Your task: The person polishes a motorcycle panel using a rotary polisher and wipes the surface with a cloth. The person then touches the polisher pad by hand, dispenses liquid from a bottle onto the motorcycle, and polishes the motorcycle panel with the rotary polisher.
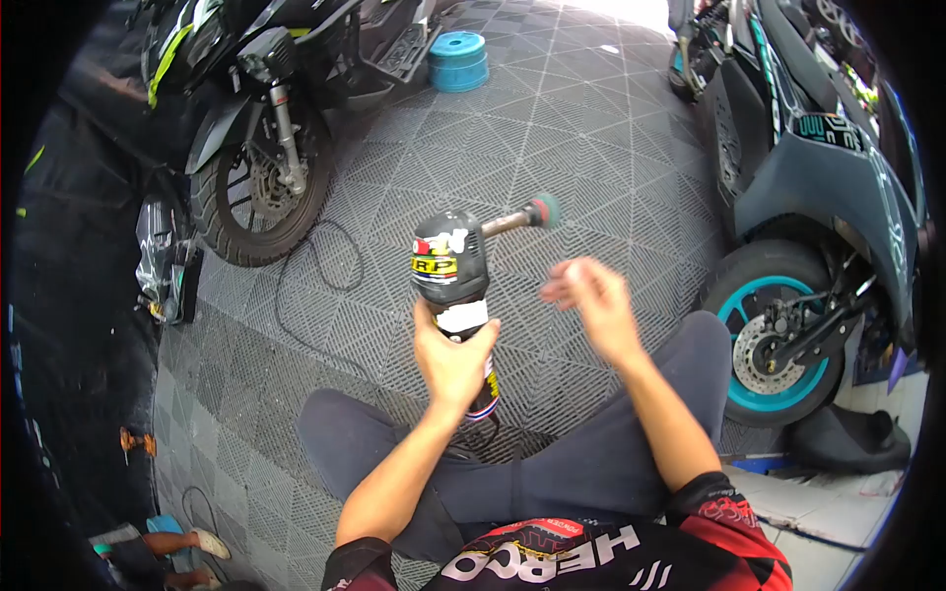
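A black corded power tool [450, 261] with yellow and red stickers stands upright in front of me, its metal shaft pointing right and ending in a green and red round head [544, 211]. My left hand [453, 360] is wrapped round the tool's body below the stickers, at a white patch. To the right of the tool, my right hand [594, 300] hangs in the air over my right knee, apart from the tool. Its fingertips are smeared by motion, and nothing can be made out in them.
Motorbikes stand at the left [261, 187] and right [788, 325]. A blue round stool [458, 61] is farther back on the patterned floor. A black cable [281, 295] lies at the left. Another person's foot [210, 543] shows at lower left; a black seat [847, 438] lies at right.
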`<state>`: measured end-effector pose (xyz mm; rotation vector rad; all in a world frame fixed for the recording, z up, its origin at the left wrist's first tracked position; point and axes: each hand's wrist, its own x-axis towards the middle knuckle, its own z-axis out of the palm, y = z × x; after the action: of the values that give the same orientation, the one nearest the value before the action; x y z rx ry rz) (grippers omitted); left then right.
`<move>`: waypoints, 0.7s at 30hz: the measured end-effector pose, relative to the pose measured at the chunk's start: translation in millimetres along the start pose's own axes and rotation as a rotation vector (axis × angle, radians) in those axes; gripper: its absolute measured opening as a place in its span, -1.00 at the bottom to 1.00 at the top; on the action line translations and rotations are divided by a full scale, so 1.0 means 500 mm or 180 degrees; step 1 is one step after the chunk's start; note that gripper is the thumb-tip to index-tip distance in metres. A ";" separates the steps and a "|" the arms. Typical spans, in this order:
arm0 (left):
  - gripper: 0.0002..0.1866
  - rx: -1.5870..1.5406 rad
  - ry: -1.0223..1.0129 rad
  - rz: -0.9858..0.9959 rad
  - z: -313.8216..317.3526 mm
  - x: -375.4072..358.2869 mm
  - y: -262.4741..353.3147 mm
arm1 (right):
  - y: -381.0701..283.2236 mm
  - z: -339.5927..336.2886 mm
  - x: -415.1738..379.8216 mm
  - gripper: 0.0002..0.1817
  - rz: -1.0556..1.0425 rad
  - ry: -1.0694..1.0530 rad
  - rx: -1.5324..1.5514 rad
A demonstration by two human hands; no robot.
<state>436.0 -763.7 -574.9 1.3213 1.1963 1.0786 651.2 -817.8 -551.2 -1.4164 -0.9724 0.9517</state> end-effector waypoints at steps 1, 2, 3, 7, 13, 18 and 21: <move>-0.28 0.0008 0.0218 0.0231 0.016 -0.017 0.003 | 0.008 0.060 -0.023 -0.52 -0.0501 -0.0270 -0.0091; -0.17 -0.0130 0.0133 0.0359 0.030 -0.045 0.028 | -0.002 0.121 -0.053 -0.46 -0.0519 -0.0301 0.0575; -0.07 0.0217 0.0141 0.0824 0.044 -0.084 0.012 | -0.008 0.122 -0.050 -0.48 -0.0249 -0.0318 0.0621; -0.22 0.0583 -0.0968 0.2319 0.026 -0.139 0.049 | -0.002 0.082 -0.031 -0.55 0.0859 -0.0200 0.1595; -0.47 0.0738 0.1250 0.2143 -0.120 0.058 0.047 | 0.027 0.059 -0.045 -0.42 0.0737 -0.0285 0.1477; -0.57 0.0003 0.0225 -0.0349 -0.170 0.146 0.045 | 0.020 0.064 -0.049 -0.33 0.0749 -0.0900 0.1490; -0.58 0.0077 -0.0215 -0.0348 -0.166 0.160 0.021 | 0.038 0.078 -0.052 -0.32 0.0667 -0.0919 0.1374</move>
<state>363.7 -675.0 -557.9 1.2856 1.2203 0.9372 606.7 -829.9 -571.6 -1.0443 -0.7705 1.4558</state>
